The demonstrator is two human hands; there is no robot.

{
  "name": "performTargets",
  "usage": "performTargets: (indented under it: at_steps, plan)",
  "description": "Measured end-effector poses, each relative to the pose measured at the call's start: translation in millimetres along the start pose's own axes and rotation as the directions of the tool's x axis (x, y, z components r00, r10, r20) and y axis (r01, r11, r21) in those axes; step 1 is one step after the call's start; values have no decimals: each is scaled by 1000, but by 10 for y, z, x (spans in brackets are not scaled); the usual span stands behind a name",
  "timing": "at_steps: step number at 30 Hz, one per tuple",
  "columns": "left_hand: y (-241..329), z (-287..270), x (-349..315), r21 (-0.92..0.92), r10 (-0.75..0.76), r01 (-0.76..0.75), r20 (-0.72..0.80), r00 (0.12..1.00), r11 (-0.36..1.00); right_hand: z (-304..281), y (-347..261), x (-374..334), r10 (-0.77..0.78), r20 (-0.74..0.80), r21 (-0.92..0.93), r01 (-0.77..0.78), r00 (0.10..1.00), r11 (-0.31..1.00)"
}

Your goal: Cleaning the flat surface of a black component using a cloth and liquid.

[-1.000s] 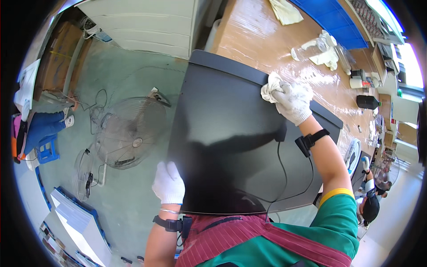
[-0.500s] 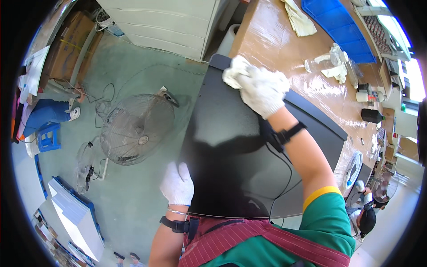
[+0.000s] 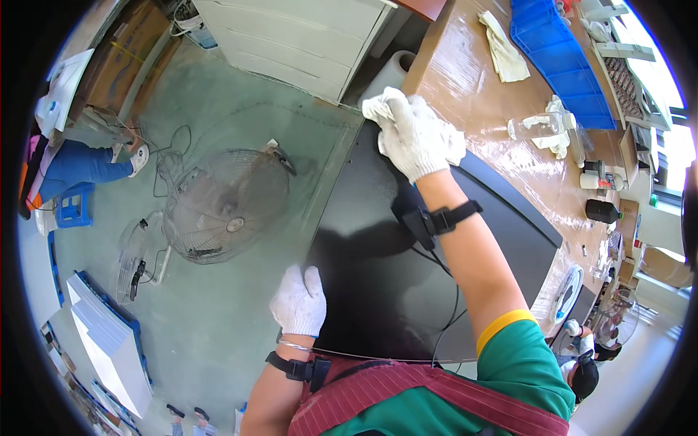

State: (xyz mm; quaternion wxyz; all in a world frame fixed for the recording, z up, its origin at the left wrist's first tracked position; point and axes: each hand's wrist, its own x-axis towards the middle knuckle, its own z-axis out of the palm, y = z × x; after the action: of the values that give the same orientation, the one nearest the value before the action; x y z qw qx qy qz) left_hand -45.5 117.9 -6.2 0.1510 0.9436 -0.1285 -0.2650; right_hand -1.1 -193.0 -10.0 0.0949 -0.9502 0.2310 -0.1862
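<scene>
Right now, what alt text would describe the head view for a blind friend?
A person's gloved right hand holds a white cloth at the far left corner of a dark panel; the gloved left hand is by its left edge. A large fan stands on the floor at left.

A: Right hand (image 3: 416,142), displacement over one second?
B: Travels along the black panel (image 3: 378,287) from about one o'clock on its far edge to the eleven o'clock corner.
A: White cloth (image 3: 379,107)?
B: Shifts with the hand, now at that corner.
A: Right forearm (image 3: 472,251)?
B: Swings from the panel's three o'clock side to nearer its middle.
</scene>
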Motion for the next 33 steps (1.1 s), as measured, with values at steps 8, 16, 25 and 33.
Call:
performTargets:
  at_steps: [8, 16, 25, 33]
  plan:
    - [-50, 34, 48, -9, 5, -5, 14, 1000, 1000, 164, -333, 233, 157, 38, -28, -156, 987, 987]
    - [-97, 117, 25, -73, 64, -80, -194, 979, 994, 20, -187, 330, 299, 135, 36, -306, 945, 951]
    - [-42, 182, 30, 27, 33, -29, -166, 986, 999, 65, -258, 224, 218, -128, 120, -203, 967, 972]
    - [-29, 172, 19, 52, -12, 21, -164, 986, 998, -241, 457, -307, 254, -20, 137, -249, 967, 959]
